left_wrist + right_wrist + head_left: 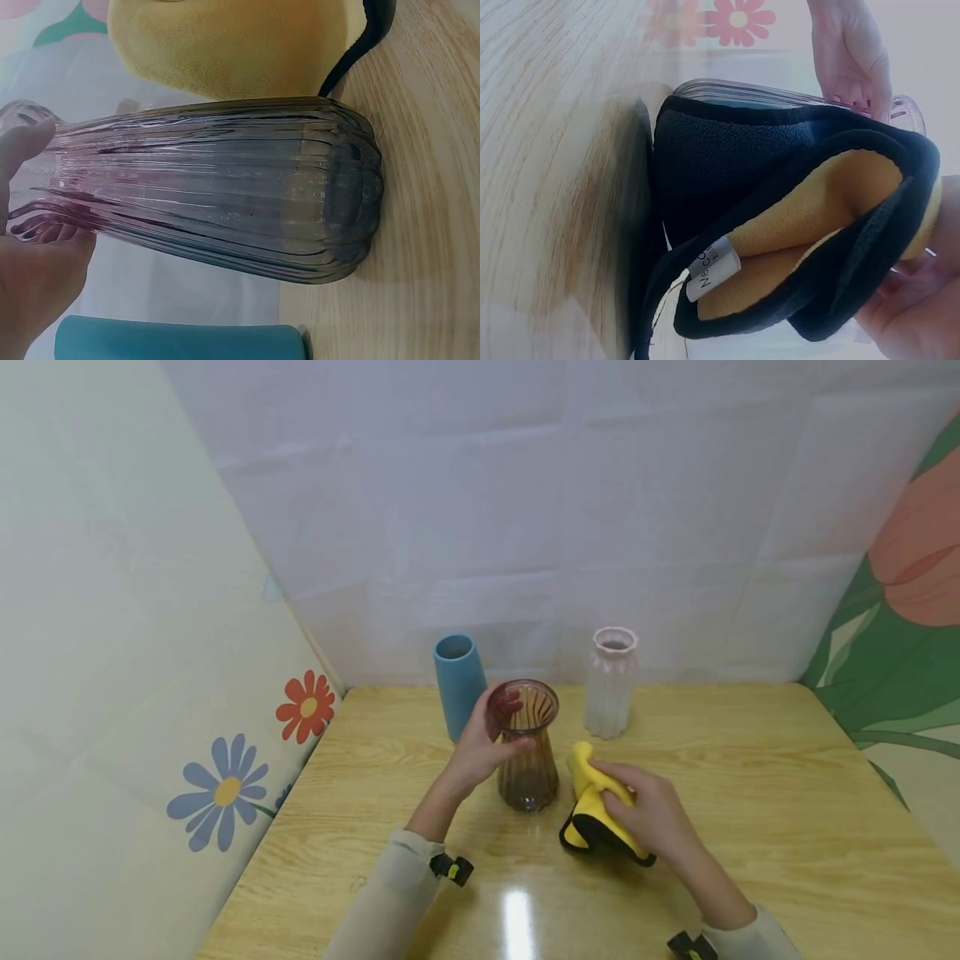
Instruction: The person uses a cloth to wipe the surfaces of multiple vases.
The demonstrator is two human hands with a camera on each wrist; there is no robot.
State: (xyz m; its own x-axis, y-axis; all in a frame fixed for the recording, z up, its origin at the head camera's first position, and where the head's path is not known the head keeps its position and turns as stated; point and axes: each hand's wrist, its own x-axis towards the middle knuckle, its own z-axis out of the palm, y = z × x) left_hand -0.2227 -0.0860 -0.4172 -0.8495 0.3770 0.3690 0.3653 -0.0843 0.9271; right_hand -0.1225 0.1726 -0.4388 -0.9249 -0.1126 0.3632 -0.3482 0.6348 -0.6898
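Note:
A ribbed glass vase (528,768), purple at the top and smoky brown lower down, stands upright on the table. My left hand (480,747) grips it round the neck, thumb on the near side and fingers behind. In the left wrist view the vase (217,187) lies across the picture with its base on the wood. Just right of the vase, my right hand (648,806) pinches a yellow cloth (596,806) with a black edge. The right wrist view shows the folded cloth (780,232), its dark grey reverse and a white label; it hides most of the right fingers.
A blue vase (459,685) stands behind my left hand, at the back of the wooden table (750,777). A white fluted vase (611,689) is at the back, right of the glass one. A pale sheet hangs behind the table, with flower-printed panels at both sides.

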